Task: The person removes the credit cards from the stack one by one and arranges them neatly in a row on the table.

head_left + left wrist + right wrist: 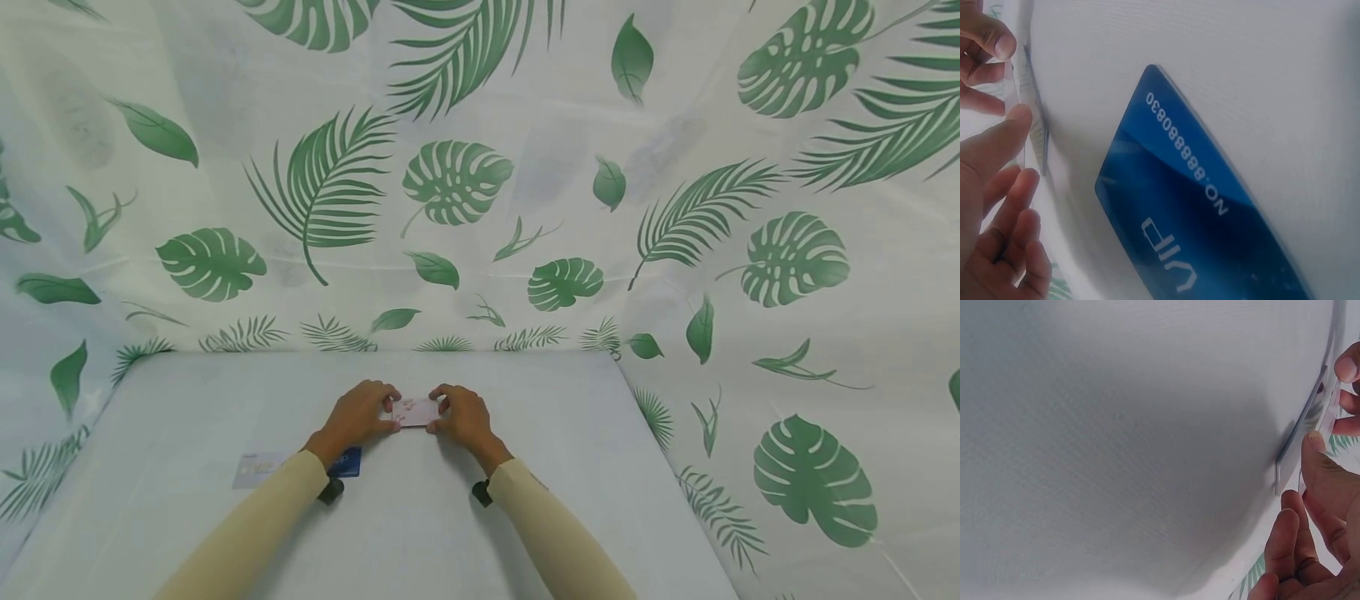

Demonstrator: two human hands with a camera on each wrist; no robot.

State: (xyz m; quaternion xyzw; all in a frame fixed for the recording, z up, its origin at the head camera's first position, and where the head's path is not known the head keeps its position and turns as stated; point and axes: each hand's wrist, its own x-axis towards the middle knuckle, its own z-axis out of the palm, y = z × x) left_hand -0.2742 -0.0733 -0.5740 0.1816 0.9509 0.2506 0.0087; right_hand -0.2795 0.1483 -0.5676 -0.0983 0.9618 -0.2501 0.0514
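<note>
A pale pink card (415, 412) with a floral print is stretched between both hands near the far side of the table. My left hand (362, 415) pinches its left end between thumb and fingers. At the opposite end, my right hand (465, 421) pinches it the same way. Just under the held card, another thin flat card (1300, 434) shows edge-on in the right wrist view; its face is mostly hidden. A blue VIP card (1191, 194) lies below the left wrist, partly covered by the sleeve in the head view.
A silvery-grey card (257, 468) lies on the white table (555, 467), left of the blue one and partly behind the left forearm. A white leaf-print sheet (570, 225) hangs behind the table and at its sides.
</note>
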